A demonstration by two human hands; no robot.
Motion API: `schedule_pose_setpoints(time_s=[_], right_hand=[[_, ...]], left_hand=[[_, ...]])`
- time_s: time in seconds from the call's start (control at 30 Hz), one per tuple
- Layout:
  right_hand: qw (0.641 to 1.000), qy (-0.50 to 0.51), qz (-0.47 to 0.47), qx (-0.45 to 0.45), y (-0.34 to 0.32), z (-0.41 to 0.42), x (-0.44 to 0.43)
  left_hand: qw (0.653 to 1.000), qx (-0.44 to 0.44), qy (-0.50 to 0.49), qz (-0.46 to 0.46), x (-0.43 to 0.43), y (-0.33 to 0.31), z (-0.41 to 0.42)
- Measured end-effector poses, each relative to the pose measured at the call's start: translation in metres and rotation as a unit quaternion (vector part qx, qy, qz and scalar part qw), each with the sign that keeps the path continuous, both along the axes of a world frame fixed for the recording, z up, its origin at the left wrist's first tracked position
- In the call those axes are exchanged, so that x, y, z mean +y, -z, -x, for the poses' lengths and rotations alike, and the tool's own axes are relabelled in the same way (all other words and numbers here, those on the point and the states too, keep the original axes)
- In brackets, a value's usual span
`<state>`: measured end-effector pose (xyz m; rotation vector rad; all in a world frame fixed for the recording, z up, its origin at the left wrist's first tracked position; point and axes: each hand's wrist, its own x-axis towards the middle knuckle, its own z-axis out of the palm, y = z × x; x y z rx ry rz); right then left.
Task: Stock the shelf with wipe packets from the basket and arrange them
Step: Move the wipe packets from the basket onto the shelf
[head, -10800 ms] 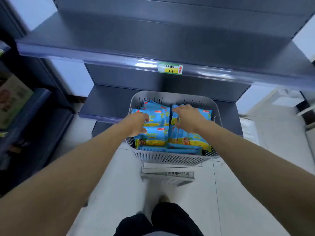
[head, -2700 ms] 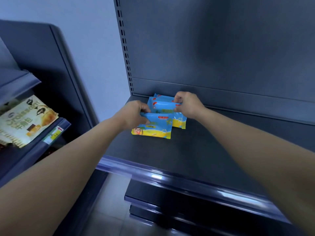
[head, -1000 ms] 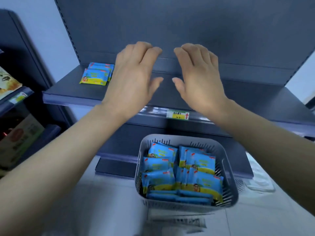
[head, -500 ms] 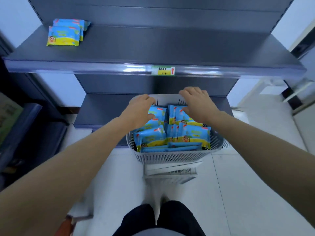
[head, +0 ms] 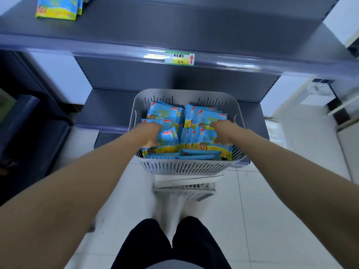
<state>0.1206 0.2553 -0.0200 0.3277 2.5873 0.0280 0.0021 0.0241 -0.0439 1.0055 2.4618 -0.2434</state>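
A grey slotted basket [head: 184, 167] stands in front of me, filled with several blue and yellow wipe packets [head: 204, 115]. My left hand [head: 150, 133] reaches into its left side, with fingers and thumb curled round a front packet [head: 169, 137]. On the right side my right hand [head: 223, 132] grips another packet [head: 206, 133] in the same way. Up on the dark shelf [head: 194, 26], at its far left, lies a small pile of stocked packets [head: 56, 8].
A price label [head: 179, 57] sits on the shelf's front rail. A lower shelf [head: 108, 109] lies behind the basket. The basket rests on a white slotted stand [head: 184, 188] on the tiled floor. Dark shelving [head: 29, 123] stands at the left. My legs [head: 171, 245] are below.
Both hands have come down from the shelf into the basket and closed on packets. My view has tilted down, so the stocked pile now sits at the top left edge.
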Motion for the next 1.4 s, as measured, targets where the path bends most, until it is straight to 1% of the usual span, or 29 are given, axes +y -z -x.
schedule_pose_setpoints(time_s=[0.1,0.23,0.3,0.33,0.4,0.47,0.63,0.77,0.9,1.0,1.13,1.27,1.4], right_hand=[[0.999,0.006,0.009,-0.03,0.011,-0.002,0.003],[0.999,0.001,-0.003,-0.044,0.014,0.001,0.006],[0.999,-0.001,-0.011,-0.051,0.009,0.0,0.007],[0.999,-0.005,-0.009,-0.053,0.005,0.001,0.007],[0.999,-0.016,0.005,-0.049,-0.006,0.006,0.008],[1.0,-0.024,0.016,-0.009,-0.025,0.016,0.009],[0.987,-0.044,0.041,0.151,-0.1,0.052,0.009],[0.968,-0.071,0.012,0.239,-0.166,0.09,0.002],[0.952,-0.094,0.0,0.292,-0.221,0.135,-0.016],[0.941,-0.113,0.018,0.319,-0.245,0.169,-0.033],[0.927,-0.118,0.051,0.352,-0.26,0.22,-0.061],[0.922,-0.116,0.057,0.364,-0.259,0.276,-0.097],[0.923,-0.117,0.067,0.361,-0.25,0.34,-0.141]], left_hand=[[1.0,-0.006,-0.026,0.004,0.001,0.011,-0.002],[0.999,0.04,-0.023,0.026,0.003,0.015,-0.004],[0.998,0.037,-0.026,0.047,0.003,0.011,-0.006],[0.998,0.029,-0.031,0.047,0.003,0.008,-0.007],[0.999,0.014,-0.049,0.016,0.005,-0.003,-0.007],[0.997,0.014,-0.064,-0.043,0.008,-0.024,-0.003],[0.978,0.045,-0.093,-0.179,0.016,-0.101,0.013],[0.959,0.101,-0.12,-0.238,0.009,-0.17,0.035],[0.928,0.151,-0.154,-0.303,-0.016,-0.225,0.067],[0.912,0.188,-0.163,-0.326,-0.039,-0.25,0.098],[0.895,0.218,-0.184,-0.342,-0.072,-0.264,0.147],[0.893,0.213,-0.209,-0.337,-0.109,-0.261,0.205],[0.898,0.212,-0.219,-0.319,-0.156,-0.256,0.269]])
